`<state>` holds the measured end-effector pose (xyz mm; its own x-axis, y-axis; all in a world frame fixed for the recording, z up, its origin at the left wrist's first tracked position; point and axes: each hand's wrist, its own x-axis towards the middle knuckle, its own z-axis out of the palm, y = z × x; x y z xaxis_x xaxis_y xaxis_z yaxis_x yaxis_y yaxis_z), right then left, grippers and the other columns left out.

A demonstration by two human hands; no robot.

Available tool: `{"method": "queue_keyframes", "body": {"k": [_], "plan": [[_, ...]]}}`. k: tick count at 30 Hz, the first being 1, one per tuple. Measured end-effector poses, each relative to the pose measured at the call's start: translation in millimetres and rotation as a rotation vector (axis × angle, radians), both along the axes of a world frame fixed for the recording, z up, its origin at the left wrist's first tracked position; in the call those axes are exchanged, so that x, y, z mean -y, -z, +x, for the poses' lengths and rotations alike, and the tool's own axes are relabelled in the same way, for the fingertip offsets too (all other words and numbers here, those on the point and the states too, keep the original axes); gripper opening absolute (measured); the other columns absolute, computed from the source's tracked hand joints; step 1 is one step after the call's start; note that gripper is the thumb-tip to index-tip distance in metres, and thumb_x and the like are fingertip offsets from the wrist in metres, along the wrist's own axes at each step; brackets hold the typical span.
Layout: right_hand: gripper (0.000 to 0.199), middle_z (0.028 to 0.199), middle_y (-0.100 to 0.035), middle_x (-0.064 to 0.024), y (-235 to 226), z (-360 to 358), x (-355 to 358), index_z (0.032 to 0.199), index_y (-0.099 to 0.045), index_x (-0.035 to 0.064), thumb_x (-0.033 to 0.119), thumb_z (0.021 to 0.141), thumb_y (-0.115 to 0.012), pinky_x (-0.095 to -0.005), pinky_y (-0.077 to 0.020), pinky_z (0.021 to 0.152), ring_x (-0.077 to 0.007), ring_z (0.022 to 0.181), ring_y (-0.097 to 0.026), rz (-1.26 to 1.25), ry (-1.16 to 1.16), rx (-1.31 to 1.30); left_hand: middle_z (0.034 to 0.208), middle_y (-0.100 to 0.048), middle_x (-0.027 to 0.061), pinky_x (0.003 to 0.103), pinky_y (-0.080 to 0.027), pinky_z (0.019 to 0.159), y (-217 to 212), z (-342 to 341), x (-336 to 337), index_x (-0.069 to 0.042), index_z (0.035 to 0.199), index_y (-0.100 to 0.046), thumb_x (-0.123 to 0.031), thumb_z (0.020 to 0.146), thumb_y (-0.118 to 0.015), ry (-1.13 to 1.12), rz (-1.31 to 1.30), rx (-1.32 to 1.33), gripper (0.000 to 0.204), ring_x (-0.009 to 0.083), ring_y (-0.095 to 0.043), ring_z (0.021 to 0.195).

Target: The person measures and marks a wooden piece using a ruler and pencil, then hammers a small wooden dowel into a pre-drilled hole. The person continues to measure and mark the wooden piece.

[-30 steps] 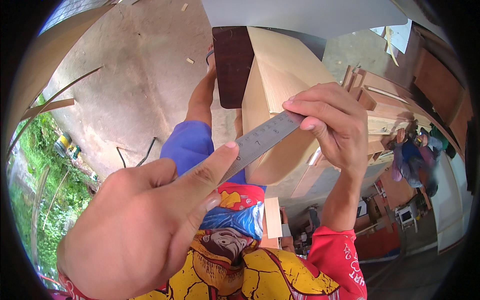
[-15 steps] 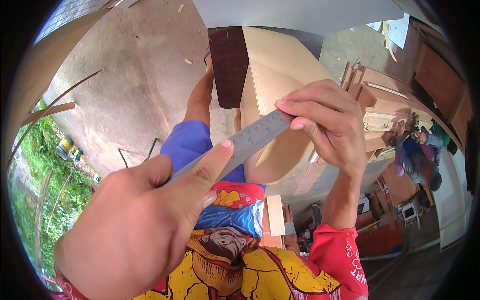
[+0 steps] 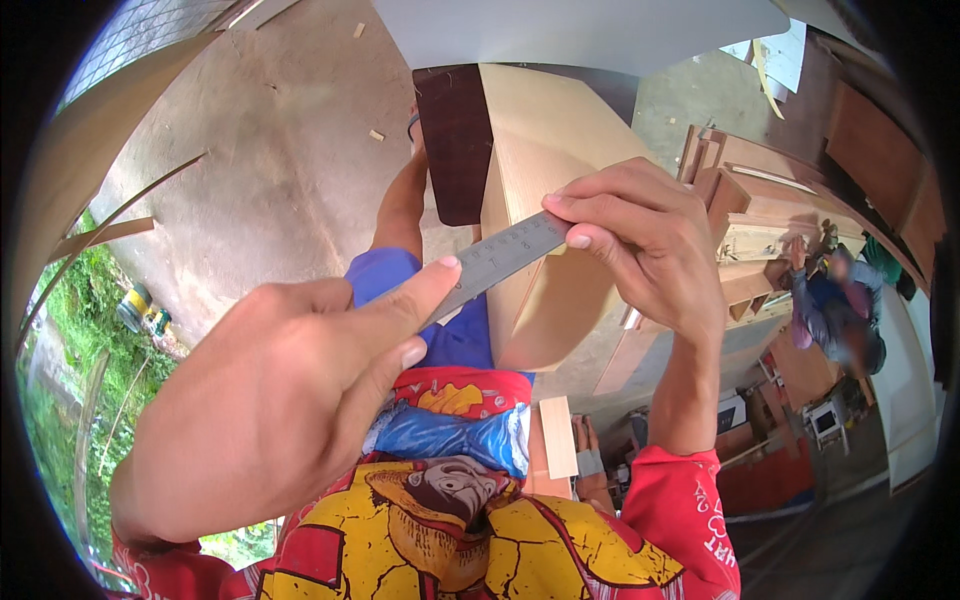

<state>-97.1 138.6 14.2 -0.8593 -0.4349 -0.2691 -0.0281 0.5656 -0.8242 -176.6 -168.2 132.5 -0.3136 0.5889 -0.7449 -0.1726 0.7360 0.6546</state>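
Observation:
A flat steel ruler [image 3: 505,258] with engraved marks is held up slantwise in front of my body, its far end pointing up to the right. My left hand [image 3: 290,400] grips its lower left part, the index finger stretched along the face and the thumb beneath. That end of the ruler is hidden by the hand. My right hand [image 3: 645,240] pinches the upper right end between thumb and fingers. Behind and below the ruler stands a pale wooden box-like piece [image 3: 560,130] with a dark brown panel [image 3: 454,145] at its left side.
A large light grey panel [image 3: 580,30] spans the top. Stacked wooden boards and frames [image 3: 760,235] fill the right, where another person [image 3: 840,300] is at work. Concrete floor [image 3: 270,150] with small wood scraps lies left, bordered by greenery [image 3: 85,330]. A green and yellow tool [image 3: 140,308] sits there.
Both hands and the ruler have shifted slightly to the left. The ruler's right end has come a little higher, and the view has moved slightly.

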Motion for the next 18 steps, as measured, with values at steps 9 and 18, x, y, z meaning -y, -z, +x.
{"method": "queue_keyframes", "body": {"k": [9, 18], "plan": [[0.025, 0.103, -0.082, -0.0038, 5, 2, 1, 0.109, -0.089, 0.0093, 0.023, 0.089, -0.091, -0.0395, -0.0584, 0.078, -0.0278, 0.091, -0.072, -0.027, 0.029, -0.051, 0.068, -0.055, 0.0186, 0.046, -0.043, 0.058, -14, -13, -15, 0.000, 0.155, -0.069, -0.003, 0.103, -0.070, 0.090, -0.102, 0.062, 0.052, 0.0332, -0.056, 0.055], [0.032, 0.116, -0.078, -0.0112, 11, 2, 6, 0.129, -0.079, 0.0069, 0.019, 0.099, -0.081, -0.0455, -0.0569, 0.090, -0.0352, 0.103, -0.072, -0.006, 0.070, -0.199, 0.085, -0.063, 0.0205, 0.048, -0.050, 0.070, 22, -20, 4, -0.003, 0.155, -0.069, -0.009, 0.109, -0.064, 0.219, 0.121, -0.347, 0.047, 0.0335, -0.063, 0.071]]}}
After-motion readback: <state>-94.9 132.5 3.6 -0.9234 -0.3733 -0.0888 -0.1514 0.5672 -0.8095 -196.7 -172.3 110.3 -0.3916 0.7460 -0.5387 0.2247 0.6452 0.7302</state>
